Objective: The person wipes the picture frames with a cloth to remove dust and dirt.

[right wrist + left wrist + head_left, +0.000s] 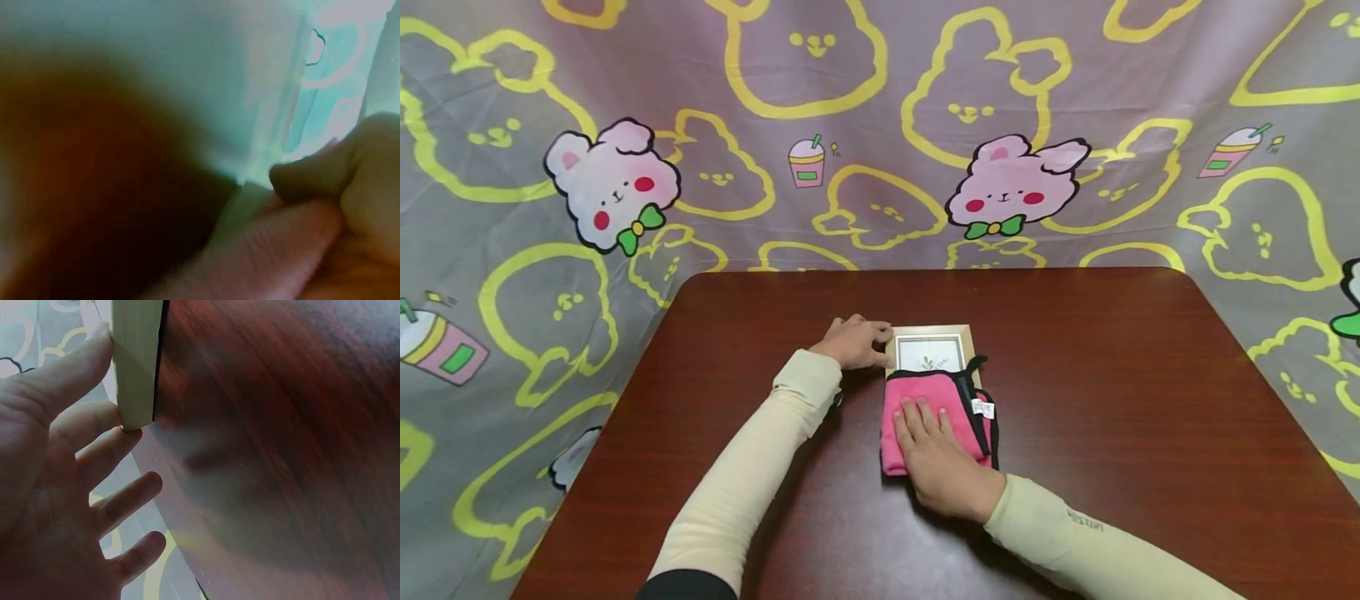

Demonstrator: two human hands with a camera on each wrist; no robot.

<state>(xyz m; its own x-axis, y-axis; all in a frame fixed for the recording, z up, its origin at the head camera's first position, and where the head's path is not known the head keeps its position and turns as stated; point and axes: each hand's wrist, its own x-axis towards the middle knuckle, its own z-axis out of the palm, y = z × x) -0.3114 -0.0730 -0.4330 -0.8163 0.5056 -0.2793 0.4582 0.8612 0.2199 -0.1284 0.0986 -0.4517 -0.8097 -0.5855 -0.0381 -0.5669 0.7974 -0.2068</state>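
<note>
A light wooden picture frame with a small plant print lies on the table, its lower part hidden under a folded pink cloth. The cloth has black edging and a white tag. At the frame's upper left corner is my left hand. In the left wrist view its thumb and nearest fingers hold the wooden corner, and the other fingers are spread apart. My right hand presses on the cloth with its fingers extended and palm down. The right wrist view is blurred and dark, showing its thumb close up.
The reddish brown table has rounded far corners. Behind it and at both sides hangs a curtain printed with cartoon animals and drink cups.
</note>
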